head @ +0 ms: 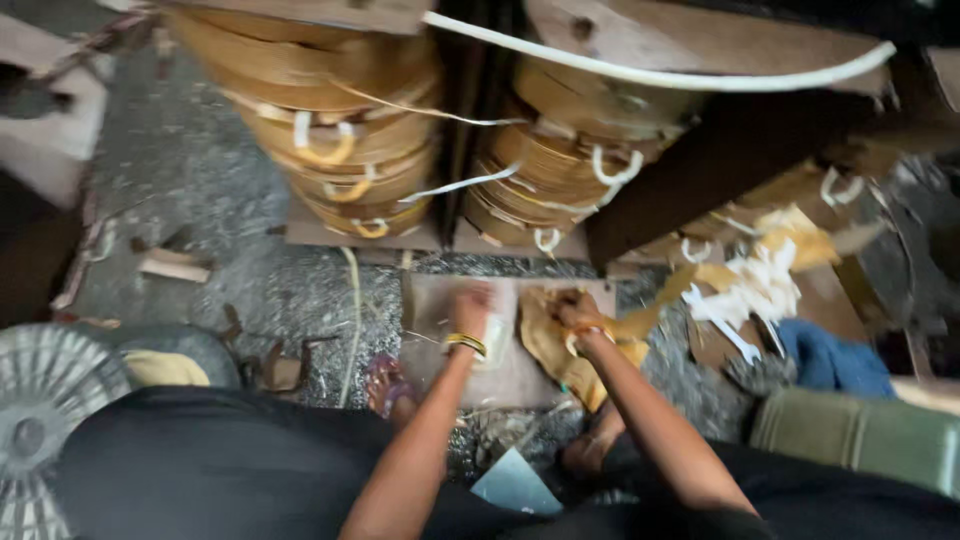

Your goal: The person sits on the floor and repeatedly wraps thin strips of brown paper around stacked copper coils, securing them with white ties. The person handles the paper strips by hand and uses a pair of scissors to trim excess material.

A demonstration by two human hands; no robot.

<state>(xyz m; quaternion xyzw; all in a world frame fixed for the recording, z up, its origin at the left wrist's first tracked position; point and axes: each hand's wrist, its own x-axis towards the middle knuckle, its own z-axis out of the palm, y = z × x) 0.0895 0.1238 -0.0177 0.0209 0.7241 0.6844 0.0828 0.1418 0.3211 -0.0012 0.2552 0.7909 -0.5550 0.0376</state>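
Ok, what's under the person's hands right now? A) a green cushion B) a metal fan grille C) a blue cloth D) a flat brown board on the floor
D: both the left hand and the right hand press down over the flat brown board on the gravelly floor.

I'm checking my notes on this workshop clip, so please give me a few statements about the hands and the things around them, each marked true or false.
1. Both hands reach down to a flat board on the floor. True.
2. The left hand wears a bangle at the wrist. True.
3. The right hand rests on a blue cloth. False: it is on a tan sheet; the blue cloth lies off to the right, apart from it.
4. The stacks of coiled strips stand behind the board. True.
5. The round grille lies at the far right. False: it is at the lower left.
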